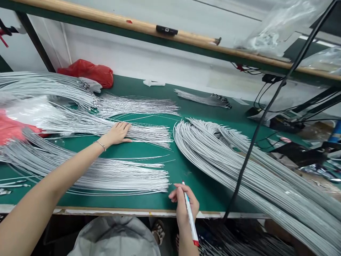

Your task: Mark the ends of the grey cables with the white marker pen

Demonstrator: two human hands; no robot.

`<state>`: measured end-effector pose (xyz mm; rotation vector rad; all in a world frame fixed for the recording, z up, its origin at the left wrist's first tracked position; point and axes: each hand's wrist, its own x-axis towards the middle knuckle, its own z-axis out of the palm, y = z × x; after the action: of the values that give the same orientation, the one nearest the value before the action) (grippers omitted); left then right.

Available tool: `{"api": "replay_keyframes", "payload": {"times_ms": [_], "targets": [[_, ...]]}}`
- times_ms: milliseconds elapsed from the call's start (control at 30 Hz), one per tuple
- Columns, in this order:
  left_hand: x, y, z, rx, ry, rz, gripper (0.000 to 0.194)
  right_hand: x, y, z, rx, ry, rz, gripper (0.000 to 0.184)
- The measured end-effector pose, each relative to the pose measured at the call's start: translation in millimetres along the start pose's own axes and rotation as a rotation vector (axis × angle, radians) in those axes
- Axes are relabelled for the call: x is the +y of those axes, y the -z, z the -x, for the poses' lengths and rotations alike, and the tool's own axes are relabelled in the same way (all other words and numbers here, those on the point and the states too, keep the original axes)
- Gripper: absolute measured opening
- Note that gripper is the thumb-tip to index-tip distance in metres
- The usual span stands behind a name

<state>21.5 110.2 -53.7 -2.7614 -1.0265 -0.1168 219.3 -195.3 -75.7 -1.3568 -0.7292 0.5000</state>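
Observation:
My left hand (pixel 119 133) rests flat, fingers stretched out, on the middle bundle of thin grey-white wires (pixel 151 133). In my right hand (pixel 186 206), near the table's front edge, is a white marker pen (pixel 190 218) with a red end, its tip pointing away from me. Just left of that hand lie the cut ends of a front wire bundle (pixel 128 176), spread flat. Behind my left hand is another bundle (pixel 138 105) with thin ends. To the right, a thick bent bundle of grey cables (pixel 229 160) runs off the front edge.
A black cable (pixel 255 135) hangs across the right side. Red plastic bags (pixel 90 73) and clear plastic (pixel 29 112) lie at the left. A short wire bundle (pixel 204 98) and a white plastic piece (pixel 154 83) are at the back. A wood-edged shelf (pixel 133 23) spans above.

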Motion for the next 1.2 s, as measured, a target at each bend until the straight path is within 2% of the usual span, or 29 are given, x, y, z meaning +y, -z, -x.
{"api": "replay_keyframes", "payload": {"times_ms": [100, 333, 500, 700, 833, 1033, 1200], "targets": [[4, 5.2, 0, -0.019, -0.008, 0.008, 0.09, 3, 1, 1, 0.008, 0.019, -0.003, 0.024], [7, 17.2, -15, -0.117, 0.02, 0.086, 0.101, 8, 9, 0, -0.081, 0.103, 0.024, 0.022], [-1, 19.8, -48, -0.167, 0.151, 0.167, 0.074, 4, 5, 8, -0.021, 0.053, 0.017, 0.022], [-14, 5.8, -85, -0.268, 0.324, 0.245, 0.051, 10, 4, 12, 0.01, 0.083, -0.002, 0.021], [-11, 3.7, -86, -0.315, 0.257, 0.316, 0.051, 17, 6, 10, 0.065, 0.095, -0.033, 0.019], [-1, 14.1, -74, -0.386, 0.034, 0.392, 0.068, 21, 11, 3, -0.027, 0.199, -0.043, 0.012], [3, 10.2, -74, -0.342, 0.046, 0.341, 0.075, 17, 9, 6, 0.0, 0.12, -0.024, 0.015]]}}
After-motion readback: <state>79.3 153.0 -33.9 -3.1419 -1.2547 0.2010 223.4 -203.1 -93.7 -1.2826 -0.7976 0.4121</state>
